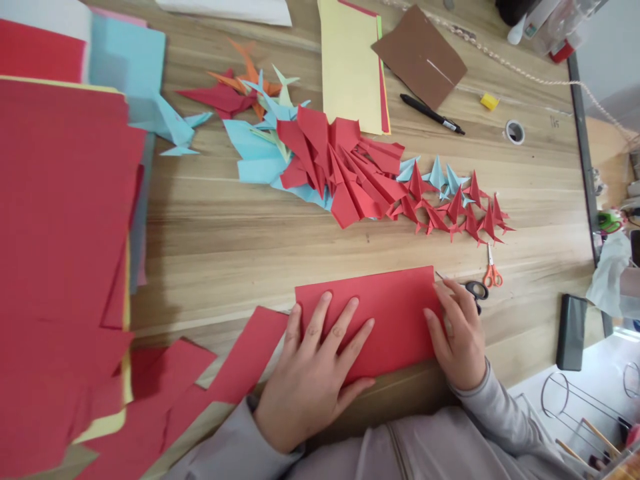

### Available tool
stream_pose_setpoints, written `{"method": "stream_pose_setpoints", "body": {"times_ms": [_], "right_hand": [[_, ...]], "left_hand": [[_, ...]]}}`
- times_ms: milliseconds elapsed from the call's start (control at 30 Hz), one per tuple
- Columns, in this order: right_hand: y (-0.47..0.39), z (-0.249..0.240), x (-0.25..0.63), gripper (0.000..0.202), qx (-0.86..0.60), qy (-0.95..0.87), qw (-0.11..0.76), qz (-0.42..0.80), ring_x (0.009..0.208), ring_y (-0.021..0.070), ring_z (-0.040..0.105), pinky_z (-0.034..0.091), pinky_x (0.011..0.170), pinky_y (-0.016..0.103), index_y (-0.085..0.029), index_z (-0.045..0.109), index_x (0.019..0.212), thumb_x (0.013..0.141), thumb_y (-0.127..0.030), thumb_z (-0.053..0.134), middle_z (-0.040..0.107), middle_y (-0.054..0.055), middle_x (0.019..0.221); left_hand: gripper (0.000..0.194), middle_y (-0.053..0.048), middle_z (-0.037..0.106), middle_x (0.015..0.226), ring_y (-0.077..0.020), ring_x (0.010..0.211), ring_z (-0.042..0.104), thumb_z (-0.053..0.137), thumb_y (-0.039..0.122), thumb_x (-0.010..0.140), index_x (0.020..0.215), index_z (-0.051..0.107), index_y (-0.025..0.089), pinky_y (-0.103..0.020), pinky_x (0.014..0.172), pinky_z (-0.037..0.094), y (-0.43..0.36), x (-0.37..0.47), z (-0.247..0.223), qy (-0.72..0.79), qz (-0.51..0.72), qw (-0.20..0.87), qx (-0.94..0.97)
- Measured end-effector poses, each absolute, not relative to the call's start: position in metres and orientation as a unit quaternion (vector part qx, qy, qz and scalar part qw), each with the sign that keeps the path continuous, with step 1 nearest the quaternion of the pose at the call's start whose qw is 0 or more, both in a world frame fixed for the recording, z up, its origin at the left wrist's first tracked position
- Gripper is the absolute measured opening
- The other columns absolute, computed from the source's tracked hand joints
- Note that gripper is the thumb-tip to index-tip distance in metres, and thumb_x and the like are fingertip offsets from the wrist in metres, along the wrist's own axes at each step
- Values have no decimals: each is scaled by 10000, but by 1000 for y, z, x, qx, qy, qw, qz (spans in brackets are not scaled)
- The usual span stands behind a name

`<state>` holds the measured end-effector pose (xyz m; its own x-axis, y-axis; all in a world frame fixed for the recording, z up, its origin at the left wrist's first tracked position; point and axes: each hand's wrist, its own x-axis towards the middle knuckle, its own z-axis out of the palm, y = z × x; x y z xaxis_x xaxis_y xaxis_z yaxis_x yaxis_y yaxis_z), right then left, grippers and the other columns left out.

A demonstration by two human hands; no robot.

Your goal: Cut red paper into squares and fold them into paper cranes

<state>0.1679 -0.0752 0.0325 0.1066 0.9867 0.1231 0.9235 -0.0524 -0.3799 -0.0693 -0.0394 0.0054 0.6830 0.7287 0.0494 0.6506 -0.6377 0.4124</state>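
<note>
A sheet of red paper [395, 313] lies on the table in front of me, its top and right edges straight; it looks folded over, though I cannot be sure. My left hand [320, 367] rests flat on its left part with the fingers spread. At the right edge of the sheet my right hand [457, 330] is bent, thumb and fingers closed on the paper's border. Just beyond it lie black-handled scissors [477, 291], partly hidden by the fingers, and small orange-handled scissors [493, 272].
Folded red paper planes [345, 167] and small red paper birds [457, 207] lie across the middle. Stacked red sheets [55, 233] fill the left, with red strips [250, 353] nearer. A pen [433, 113], brown paper [420, 57], tape roll [515, 132] and black phone-like object [571, 332] lie around.
</note>
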Motion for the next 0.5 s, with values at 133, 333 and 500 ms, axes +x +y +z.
{"method": "stream_pose_setpoints", "body": {"times_ms": [133, 333, 500], "right_hand": [[-91, 32, 163, 352, -765, -591, 228, 117, 809, 187, 598, 538, 713, 342, -173, 559, 1256, 907, -210, 538, 584, 93, 952], [-97, 23, 164, 287, -774, -572, 240, 125, 708, 152, 598, 520, 644, 280, -187, 584, 1202, 926, -187, 508, 640, 53, 845], [-95, 18, 164, 226, -779, -565, 247, 112, 710, 151, 627, 522, 629, 263, -178, 659, 1083, 927, -190, 497, 658, 56, 814]], "left_hand": [[660, -128, 484, 1443, -446, 1381, 292, 528, 667, 793, 1297, 596, 247, -658, 1119, 125, -39, -69, 6, 383, 105, 186, 899], [669, -131, 481, 1445, -450, 1381, 291, 525, 676, 789, 1300, 593, 249, -664, 1115, 130, -40, -68, 5, 385, 105, 183, 899], [667, -126, 474, 1451, -450, 1383, 287, 539, 673, 784, 1304, 590, 257, -669, 1112, 137, -40, -68, 5, 387, 98, 185, 898]]}}
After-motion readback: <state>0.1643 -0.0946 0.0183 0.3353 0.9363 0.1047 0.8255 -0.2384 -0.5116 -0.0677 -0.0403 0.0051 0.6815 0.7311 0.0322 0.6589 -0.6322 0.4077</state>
